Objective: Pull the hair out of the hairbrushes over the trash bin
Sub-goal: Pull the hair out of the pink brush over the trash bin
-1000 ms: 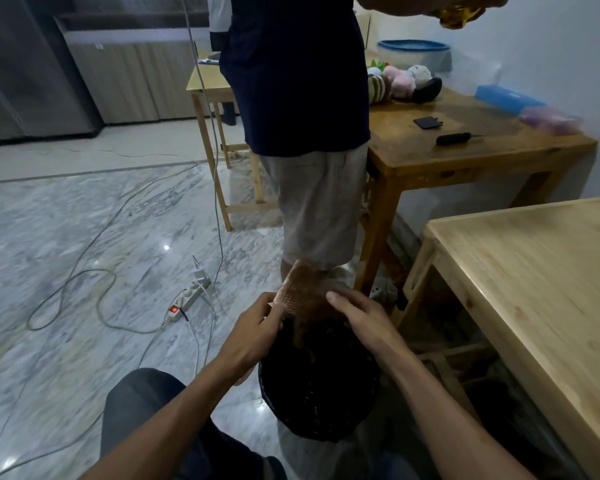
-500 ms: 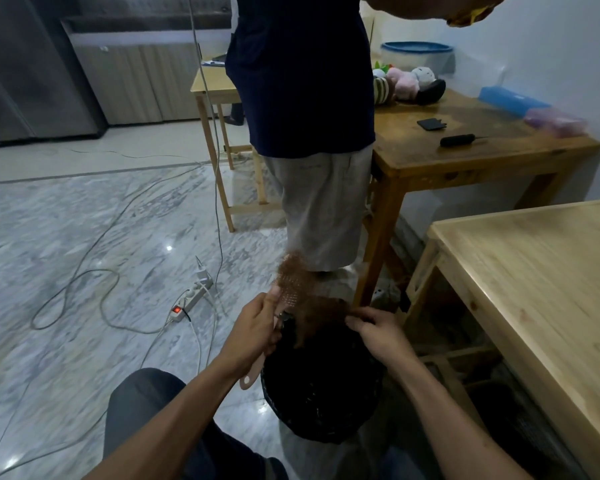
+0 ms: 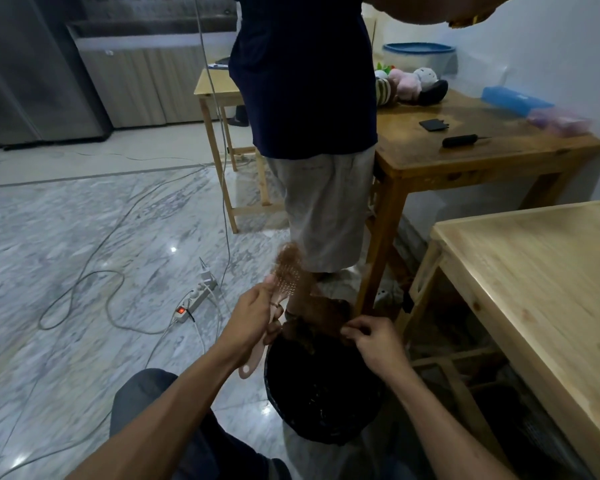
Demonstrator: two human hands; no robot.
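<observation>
No legible text, label, brand, number or sign on any surface in view. The blue box on the far table, well beyond and to the right of the right hand, carries a small pale mark, too blurred to read. The power strip on the floor just left of the left hand shows only a lit red switch, with no readable marking.
</observation>
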